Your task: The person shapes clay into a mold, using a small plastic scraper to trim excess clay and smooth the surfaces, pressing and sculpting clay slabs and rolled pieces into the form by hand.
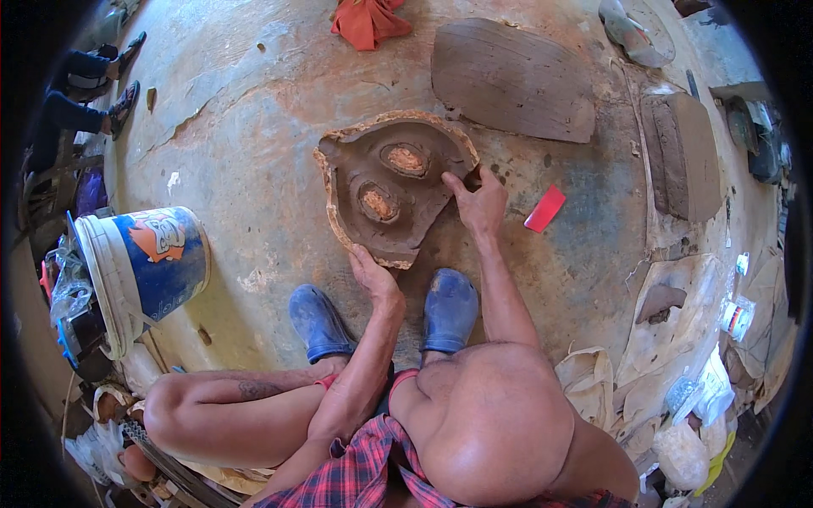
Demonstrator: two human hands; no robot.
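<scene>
In front of my feet is a shallow, rough-edged mould (pixel 332 203) lined with dark brown wet clay. Two oval, orange-tan patches show through the clay, each ringed by a raised clay lip. My left hand (pixel 371 275) grips the mould's lower rim, its fingers partly hidden beneath. At the right edge, my right hand (pixel 479 200) holds the mould with the thumb pressed on the clay and the other fingers curled behind. The lining ends in a straight slanting edge at the lower right, between my hands. A small red flat piece (pixel 544 208) lies right of my right hand.
A large clay slab (pixel 515 80) lies beyond the mould, and a thick clay block (pixel 682 157) farther right. A white-and-blue bucket (pixel 169 262) lies tipped at left. Red cloth (pixel 370 21) is at the far edge. Another person's feet (pixel 123 106) show at upper left.
</scene>
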